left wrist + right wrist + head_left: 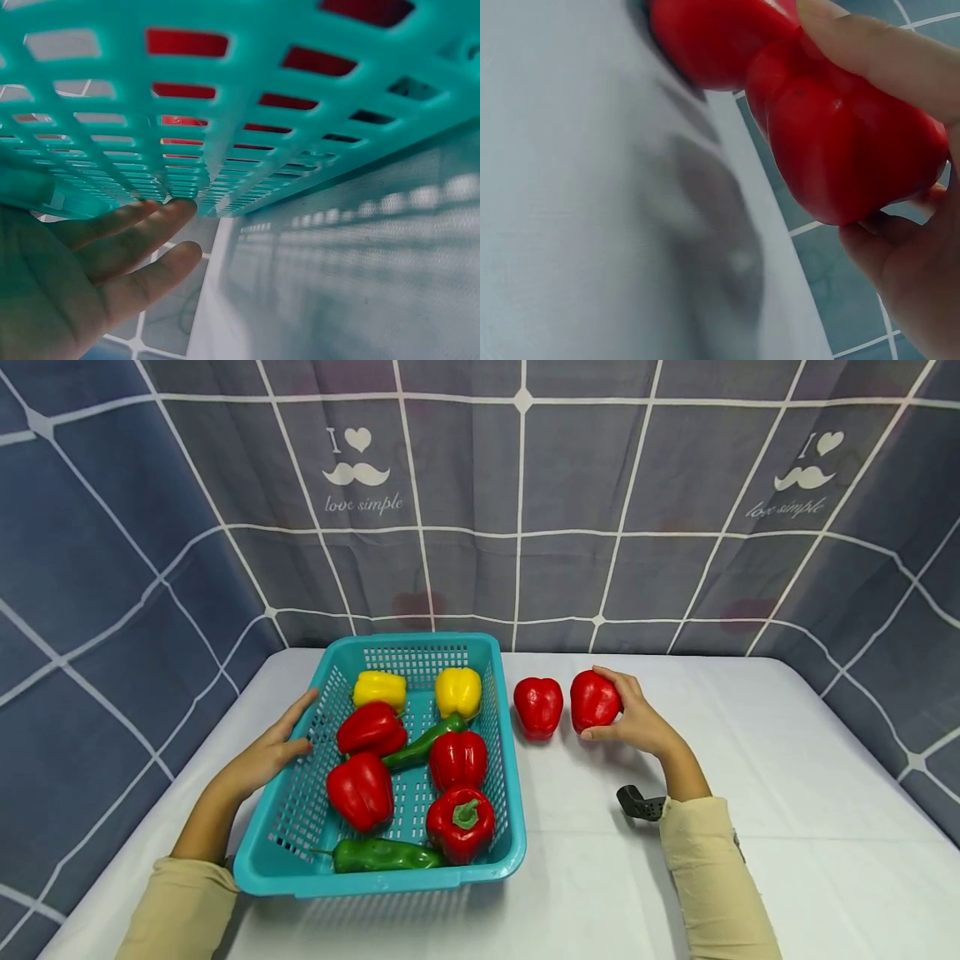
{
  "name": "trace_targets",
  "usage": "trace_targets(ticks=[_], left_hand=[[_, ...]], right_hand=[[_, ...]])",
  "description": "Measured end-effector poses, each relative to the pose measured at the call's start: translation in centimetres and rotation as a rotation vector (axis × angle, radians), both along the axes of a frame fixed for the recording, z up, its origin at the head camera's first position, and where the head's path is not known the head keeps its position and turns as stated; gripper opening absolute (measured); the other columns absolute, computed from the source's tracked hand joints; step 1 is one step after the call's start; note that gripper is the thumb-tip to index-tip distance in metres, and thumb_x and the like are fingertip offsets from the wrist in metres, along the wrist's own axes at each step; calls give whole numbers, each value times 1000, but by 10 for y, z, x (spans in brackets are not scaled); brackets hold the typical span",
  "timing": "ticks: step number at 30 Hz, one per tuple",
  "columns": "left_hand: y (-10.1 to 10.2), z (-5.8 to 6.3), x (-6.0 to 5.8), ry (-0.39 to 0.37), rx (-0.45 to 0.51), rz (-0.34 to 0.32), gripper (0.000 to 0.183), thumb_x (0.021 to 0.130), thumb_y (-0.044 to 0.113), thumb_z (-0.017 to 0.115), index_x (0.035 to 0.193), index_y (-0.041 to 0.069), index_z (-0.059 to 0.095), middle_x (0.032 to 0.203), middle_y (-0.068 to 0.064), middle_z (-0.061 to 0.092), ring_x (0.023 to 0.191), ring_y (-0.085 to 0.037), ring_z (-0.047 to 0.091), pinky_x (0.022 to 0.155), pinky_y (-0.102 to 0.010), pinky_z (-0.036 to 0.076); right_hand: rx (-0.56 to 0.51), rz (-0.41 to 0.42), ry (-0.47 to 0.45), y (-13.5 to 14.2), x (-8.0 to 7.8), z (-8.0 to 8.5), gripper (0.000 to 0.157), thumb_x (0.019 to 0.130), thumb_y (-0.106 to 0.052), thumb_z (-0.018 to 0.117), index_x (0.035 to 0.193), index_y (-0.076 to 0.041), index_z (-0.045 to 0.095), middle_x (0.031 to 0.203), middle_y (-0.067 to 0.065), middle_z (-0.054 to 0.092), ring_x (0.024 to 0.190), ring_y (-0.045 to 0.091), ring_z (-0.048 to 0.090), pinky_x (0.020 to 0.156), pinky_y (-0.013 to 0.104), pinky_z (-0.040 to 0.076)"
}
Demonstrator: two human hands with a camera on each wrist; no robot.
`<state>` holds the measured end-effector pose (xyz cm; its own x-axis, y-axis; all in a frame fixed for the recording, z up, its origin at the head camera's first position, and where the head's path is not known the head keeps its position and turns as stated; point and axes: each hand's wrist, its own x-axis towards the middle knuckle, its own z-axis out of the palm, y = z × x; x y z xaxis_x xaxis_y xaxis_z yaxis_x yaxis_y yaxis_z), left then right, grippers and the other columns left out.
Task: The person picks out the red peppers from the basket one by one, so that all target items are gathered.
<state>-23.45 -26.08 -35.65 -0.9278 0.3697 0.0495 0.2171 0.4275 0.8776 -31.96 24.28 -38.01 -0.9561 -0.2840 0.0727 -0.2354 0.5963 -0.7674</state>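
Observation:
My left hand [258, 760] holds the left side of a turquoise plastic basket [513, 810], thumb over the rim. In the left wrist view its fingers [142, 247] lie along the outside of the perforated wall. My right hand [633, 714] grips a red bell pepper [594, 702] from the right, thumb on one side and fingers on the other. In the right wrist view this pepper [847, 142] is above its shadow on the white table. Just left of it stands another red bell pepper [537, 708], beside the basket.
Inside the basket lie several red bell peppers [459, 760], a yellow bell pepper [457, 692], another yellow pepper [379, 689] and two long green peppers [390, 855]. A grey checked curtain [465, 568] surrounds the white table [585, 893]. A black wrist device [640, 803] sticks out by the right sleeve.

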Motion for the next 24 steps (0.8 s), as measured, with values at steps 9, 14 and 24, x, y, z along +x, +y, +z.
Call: trace_targets(ticks=[9, 14, 24], left_hand=[[1, 2, -3, 7, -14, -4, 76, 84, 1, 38, 146, 5, -6, 149, -28, -2, 120, -49, 28, 74, -25, 49], [1, 1, -3, -4, -17, 2, 75, 85, 0, 36, 146, 5, -7, 149, -28, -2, 119, -49, 29, 74, -26, 50], [1, 0, -1, 5, -3, 1, 74, 85, 0, 36, 146, 6, -6, 149, -27, -2, 117, -50, 31, 73, -32, 52]], right_hand=[[2, 30, 0, -1, -4, -10, 102, 63, -26, 82, 144, -25, 20, 143, 16, 17, 127, 40, 28, 95, 59, 34], [11, 40, 8, -4, -6, -12, 102, 62, -27, 82, 144, -25, 21, 142, 16, 17, 127, 39, 28, 96, 59, 33], [14, 39, -12, -4, -5, -16, 101, 64, -26, 81, 144, -22, 20, 142, 17, 17, 127, 41, 27, 95, 58, 35]])
